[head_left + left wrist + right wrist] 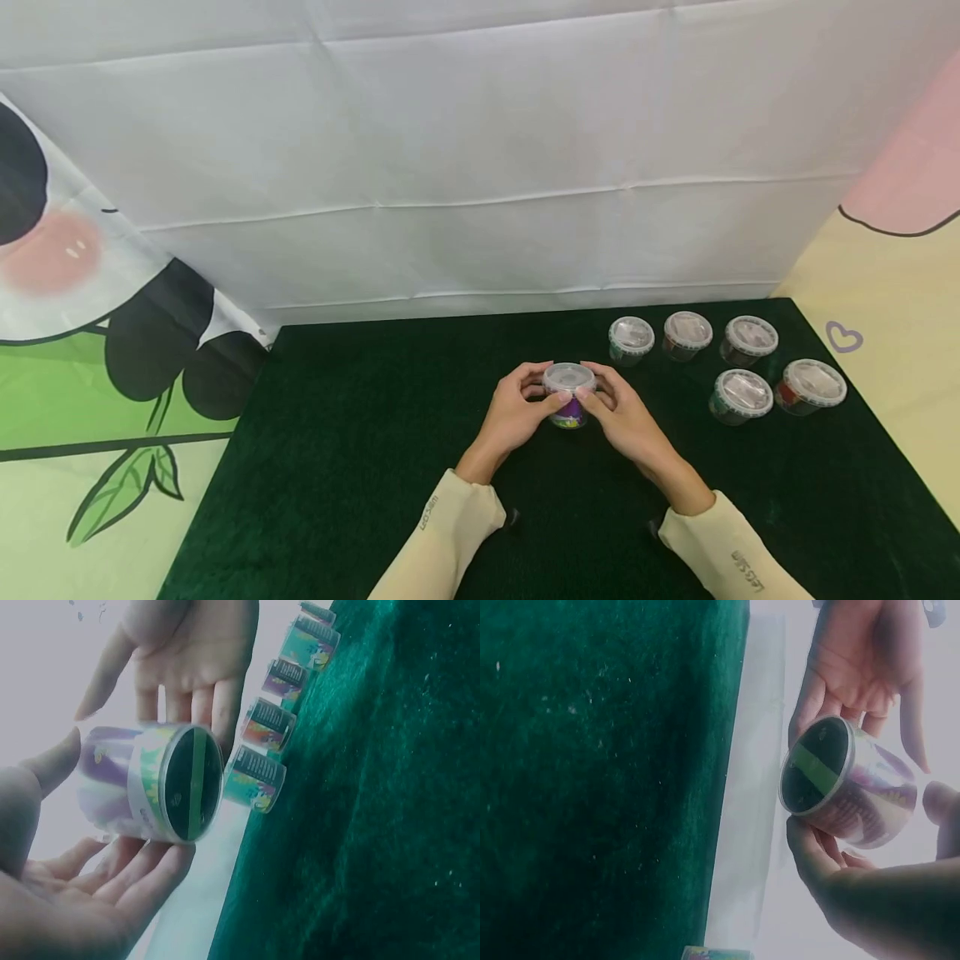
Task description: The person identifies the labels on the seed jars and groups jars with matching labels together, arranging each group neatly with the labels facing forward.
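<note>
Between both hands is a small clear plastic tub [568, 410] with a translucent round lid and a purple, green and yellow label. My left hand [517, 408] holds its left side, thumb at the front and fingers curled behind. On the opposite side my right hand [626, 421] grips it the same way. Both wrist views show the underside of the tub [124, 780], dark with a green strip across it, raised over the cloth. In the right wrist view the tub [877, 795] is tilted, fingertips at its rim and thumbs on its wall.
Several similar lidded tubs stand at the right of the dark green cloth [360, 467]: three in a back row [687, 335], then a teal one [741, 397] and a red one [810, 387] nearer. A white fabric wall [480, 167] rises behind the table; printed cloths hang at both sides.
</note>
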Action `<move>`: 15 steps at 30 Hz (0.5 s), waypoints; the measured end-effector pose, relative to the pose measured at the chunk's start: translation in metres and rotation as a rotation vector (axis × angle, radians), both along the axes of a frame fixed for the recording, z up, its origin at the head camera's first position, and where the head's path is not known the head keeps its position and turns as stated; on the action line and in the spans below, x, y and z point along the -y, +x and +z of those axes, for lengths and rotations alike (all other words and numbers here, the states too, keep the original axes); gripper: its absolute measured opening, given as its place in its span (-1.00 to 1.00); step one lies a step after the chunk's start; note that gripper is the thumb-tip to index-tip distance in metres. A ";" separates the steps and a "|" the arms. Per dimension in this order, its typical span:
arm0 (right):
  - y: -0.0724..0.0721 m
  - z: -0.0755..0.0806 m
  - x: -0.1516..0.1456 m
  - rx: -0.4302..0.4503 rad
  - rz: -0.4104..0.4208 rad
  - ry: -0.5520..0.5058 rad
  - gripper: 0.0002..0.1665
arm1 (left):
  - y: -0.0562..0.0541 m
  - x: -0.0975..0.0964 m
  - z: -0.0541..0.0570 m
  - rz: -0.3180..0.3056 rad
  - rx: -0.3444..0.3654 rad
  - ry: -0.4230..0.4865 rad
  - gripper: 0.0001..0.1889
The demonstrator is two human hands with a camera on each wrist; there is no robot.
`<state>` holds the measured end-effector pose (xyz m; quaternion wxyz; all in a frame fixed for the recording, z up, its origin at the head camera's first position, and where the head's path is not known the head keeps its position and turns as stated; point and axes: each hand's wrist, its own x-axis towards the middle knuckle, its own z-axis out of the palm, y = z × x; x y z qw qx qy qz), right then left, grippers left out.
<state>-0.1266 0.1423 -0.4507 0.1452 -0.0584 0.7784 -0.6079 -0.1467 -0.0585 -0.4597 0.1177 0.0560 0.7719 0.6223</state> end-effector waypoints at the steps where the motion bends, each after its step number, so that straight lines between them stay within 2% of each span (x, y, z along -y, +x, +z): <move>1: 0.000 -0.001 0.001 -0.001 -0.001 -0.008 -0.31 | 0.001 -0.001 0.000 0.012 0.004 -0.004 -0.44; 5: -0.001 -0.003 0.000 -0.006 0.017 -0.023 -0.32 | 0.004 -0.003 0.002 0.022 0.023 -0.007 -0.42; 11: 0.000 -0.003 -0.004 -0.008 0.034 -0.050 -0.33 | 0.005 -0.002 0.003 -0.025 0.047 0.031 -0.40; 15: 0.002 0.000 -0.001 -0.002 0.021 -0.053 -0.32 | 0.005 -0.002 0.003 -0.005 0.030 0.058 -0.43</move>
